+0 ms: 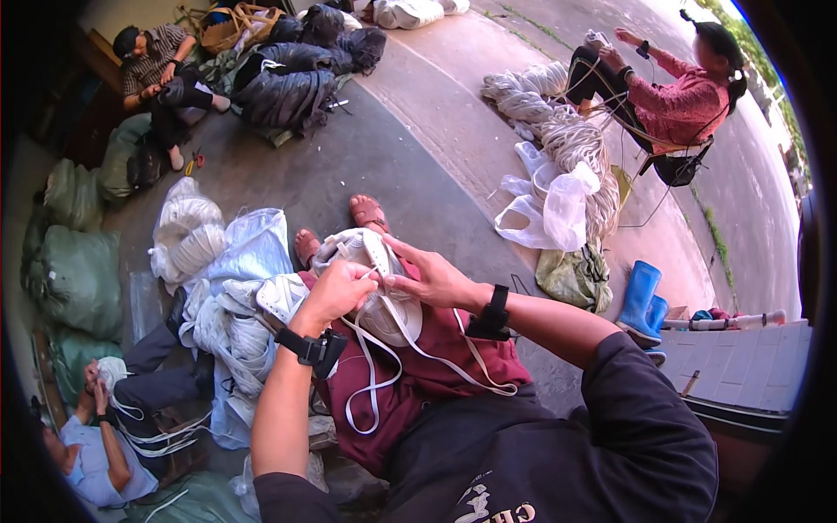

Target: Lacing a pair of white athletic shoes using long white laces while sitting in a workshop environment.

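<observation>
A pale shoe upper (397, 315) with eyelet holes lies across my lap, on maroon trousers (370, 436). My left hand (336, 292) is closed, its thumb and forefinger pinching a white shoelace (370, 273) near the eyelets. Against the far right side of the upper, my right hand (436, 277) grips it, thumb on the near side and fingers reaching over the far side. Long loops of lace hang from the upper over my thighs. Just left of my left wrist, another white shoe upper (281, 298) rests on a pile of pale uppers (228, 327).
White bundles (187, 231) and a plastic sack (259, 244) lie at left, green sacks (80, 275) beyond. Co-workers sit at far left, lower left and far right. Strung uppers (575, 144) and a white bag (558, 205) lie ahead right, blue boots (641, 296) at right.
</observation>
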### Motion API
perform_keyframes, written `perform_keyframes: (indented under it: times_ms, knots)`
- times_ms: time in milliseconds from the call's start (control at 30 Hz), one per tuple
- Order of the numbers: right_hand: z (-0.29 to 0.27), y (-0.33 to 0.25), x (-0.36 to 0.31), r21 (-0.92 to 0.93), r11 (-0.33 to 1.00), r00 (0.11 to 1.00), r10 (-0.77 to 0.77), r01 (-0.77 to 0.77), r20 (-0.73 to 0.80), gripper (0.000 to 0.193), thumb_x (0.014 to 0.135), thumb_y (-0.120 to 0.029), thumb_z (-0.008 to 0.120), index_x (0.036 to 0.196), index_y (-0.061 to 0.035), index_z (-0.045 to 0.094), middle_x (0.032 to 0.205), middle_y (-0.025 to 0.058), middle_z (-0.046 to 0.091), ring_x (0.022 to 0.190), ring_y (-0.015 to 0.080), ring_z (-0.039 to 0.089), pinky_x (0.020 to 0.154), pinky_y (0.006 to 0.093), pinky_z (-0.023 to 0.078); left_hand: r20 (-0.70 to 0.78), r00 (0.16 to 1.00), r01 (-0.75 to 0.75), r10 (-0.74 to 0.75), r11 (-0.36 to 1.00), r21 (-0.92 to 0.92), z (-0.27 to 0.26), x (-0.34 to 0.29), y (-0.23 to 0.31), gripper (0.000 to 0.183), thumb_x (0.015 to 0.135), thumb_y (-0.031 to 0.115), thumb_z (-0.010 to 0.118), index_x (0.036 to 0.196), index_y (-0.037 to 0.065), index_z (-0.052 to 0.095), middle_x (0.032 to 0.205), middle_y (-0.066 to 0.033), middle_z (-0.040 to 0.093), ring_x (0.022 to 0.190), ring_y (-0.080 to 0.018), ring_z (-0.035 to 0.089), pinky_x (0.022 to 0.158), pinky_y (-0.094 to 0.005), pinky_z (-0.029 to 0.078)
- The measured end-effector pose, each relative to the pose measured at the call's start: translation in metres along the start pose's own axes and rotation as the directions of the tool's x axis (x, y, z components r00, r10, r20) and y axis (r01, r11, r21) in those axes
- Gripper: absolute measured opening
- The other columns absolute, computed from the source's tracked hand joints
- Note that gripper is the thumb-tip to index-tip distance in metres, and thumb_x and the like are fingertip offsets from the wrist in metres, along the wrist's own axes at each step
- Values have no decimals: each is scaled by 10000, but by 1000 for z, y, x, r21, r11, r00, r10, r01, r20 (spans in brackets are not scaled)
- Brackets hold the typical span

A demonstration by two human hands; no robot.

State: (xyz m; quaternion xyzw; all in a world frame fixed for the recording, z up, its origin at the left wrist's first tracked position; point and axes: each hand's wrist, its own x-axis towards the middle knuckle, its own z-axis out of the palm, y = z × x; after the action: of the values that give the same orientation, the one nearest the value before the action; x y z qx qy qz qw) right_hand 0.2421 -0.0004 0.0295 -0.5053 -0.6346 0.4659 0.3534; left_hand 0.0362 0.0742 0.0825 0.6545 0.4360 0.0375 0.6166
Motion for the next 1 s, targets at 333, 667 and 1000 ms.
perform_keyframes:
  times_ms: [333, 667, 1000]
  knots:
    - [-22, -17, 28, -91, 996, 989, 13, 0, 149, 922, 790, -324, 759, 1506, 25, 294, 1290, 341, 533, 1096, 469, 606, 966, 445, 481, 42, 998, 46, -48, 997, 61, 8, 5, 3, 184, 928, 123, 583, 868, 1, 706, 570, 16, 564, 484, -66, 511, 463, -260, 374]
    - [-23, -37, 24, -262, 963, 992, -38, 68, 117, 925, 741, -268, 728, 1518, -13, 294, 1237, 295, 596, 1072, 460, 619, 938, 467, 493, 79, 997, 0, -6, 998, 69, 9, 4, 7, 158, 909, 104, 642, 939, -36, 709, 604, -2, 581, 469, -82, 523, 468, -269, 396]
    - [-18, -37, 25, -269, 947, 980, -142, 175, 138, 925, 779, -257, 760, 1516, 10, 269, 1295, 307, 560, 1123, 466, 591, 946, 475, 484, 17, 1000, -17, 17, 1000, 18, 10, -1, 1, 148, 907, 108, 672, 960, -23, 715, 625, 16, 586, 463, -65, 495, 444, -255, 369]
